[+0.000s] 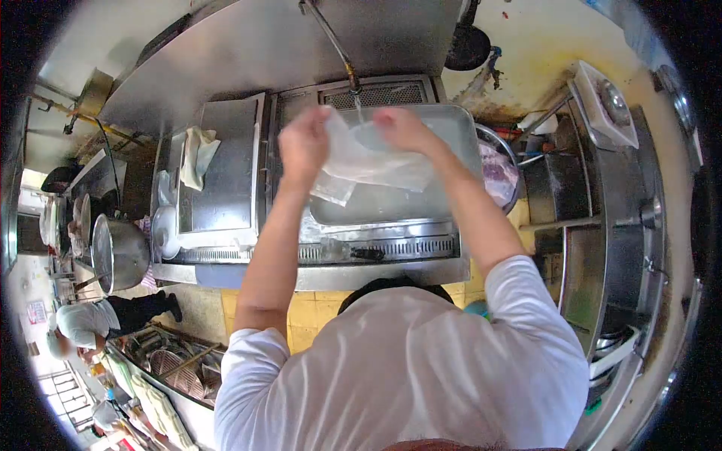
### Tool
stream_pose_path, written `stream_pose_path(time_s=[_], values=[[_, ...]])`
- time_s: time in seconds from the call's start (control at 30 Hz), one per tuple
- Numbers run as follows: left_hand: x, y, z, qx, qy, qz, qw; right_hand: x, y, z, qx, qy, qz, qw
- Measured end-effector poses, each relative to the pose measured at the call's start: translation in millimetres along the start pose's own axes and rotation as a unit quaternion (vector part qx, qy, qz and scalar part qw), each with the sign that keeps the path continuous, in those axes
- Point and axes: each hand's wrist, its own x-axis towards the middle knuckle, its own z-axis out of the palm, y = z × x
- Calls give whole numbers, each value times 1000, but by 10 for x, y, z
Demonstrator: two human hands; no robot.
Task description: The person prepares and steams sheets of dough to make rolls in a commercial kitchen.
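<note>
My left hand is closed on the upper corner of a thin, whitish, see-through sheet. The sheet hangs down over a large metal tray of cloudy water. My right hand is at the sheet's right side, its fingers smeared by motion, so I cannot tell whether they grip it. From a tap at the back, a thin stream of water falls between the two hands. Part of the sheet's lower end lies over the water, left of the middle.
To the left, a folded cloth lies on a steel counter cover. A bowl with pinkish contents stands right of the tray. Further left are a big pot and another person. Steel shelving runs along the right.
</note>
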Motion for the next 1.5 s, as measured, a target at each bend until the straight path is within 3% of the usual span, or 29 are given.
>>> stream_pose_path(time_s=[0.03,0.07,0.13,0.17,0.2,0.23,0.27,0.37,0.43,0.47,0.53,0.57,0.63,0.67,0.77,0.8,0.87,0.93,0.97,1.03,1.07,1.1,1.2,1.27,1.33,1.37,1.43,1.47,1.5], values=[[26,102,11,0,1,0,1000,63,-254,122,108,45,-96,989],[55,187,7,-33,1,43,999,24,-463,141,108,45,-95,989],[227,214,-194,-20,46,81,995,-73,-747,136,42,-89,-3,995],[341,167,-412,-43,88,-8,995,-5,-233,300,-58,-71,-10,996],[447,57,-614,-119,135,-9,984,34,380,396,-159,-54,-19,986],[458,73,-760,-76,148,0,986,-67,634,231,-110,-45,43,992],[422,88,-863,-30,160,6,987,-129,767,137,-60,-38,104,992],[222,-32,-435,-18,115,24,993,-111,351,-105,-96,-76,118,985],[88,203,-165,-39,58,61,996,52,-108,149,67,101,-127,984],[64,386,-131,-37,42,100,993,65,-363,228,66,101,-128,984],[154,413,-208,-33,59,142,987,26,-741,309,115,8,-66,991],[241,365,-376,-38,103,102,989,-5,-586,306,117,12,-63,991],[452,182,-928,-49,174,26,983,-116,118,257,-124,-44,23,991],[505,107,-1122,-54,203,-9,978,-240,571,135,-92,-18,57,994],[304,-199,-843,-11,168,-45,985,-318,582,-146,-95,-22,93,991],[207,-178,-621,-12,155,8,988,-322,467,-211,-131,-43,99,986],[-2,39,-198,-36,69,48,996,19,285,192,65,148,-159,974],[-65,360,-3,-13,5,69,998,36,-578,239,172,94,-155,968],[-1,316,-39,-43,31,102,993,4,-527,268,171,96,-153,968],[204,58,-330,-23,100,107,989,-80,-224,448,21,-24,-26,999],[311,13,-607,-90,152,38,984,-164,179,456,-29,0,7,1000],[352,281,-1025,-88,107,-132,981,-301,615,346,-79,24,38,996],[95,-519,-821,-27,162,-75,984,-732,1102,-18,-166,102,94,976],[-337,-887,-286,-42,88,-53,994,-940,1089,45,-208,121,83,967],[-878,-1201,385,36,-119,-96,988,-1062,863,181,-328,168,12,930],[-1048,-874,476,85,-195,-91,973,-1084,865,255,-330,167,11,929],[-1269,-872,774,104,-286,-37,952,-1097,1014,460,-303,34,52,951],[-1267,-936,867,103,-285,-33,952,-1079,1120,495,-305,38,53,950],[-1279,-1075,1050,104,-312,-8,944,-1052,1257,495,-297,-19,131,946]])
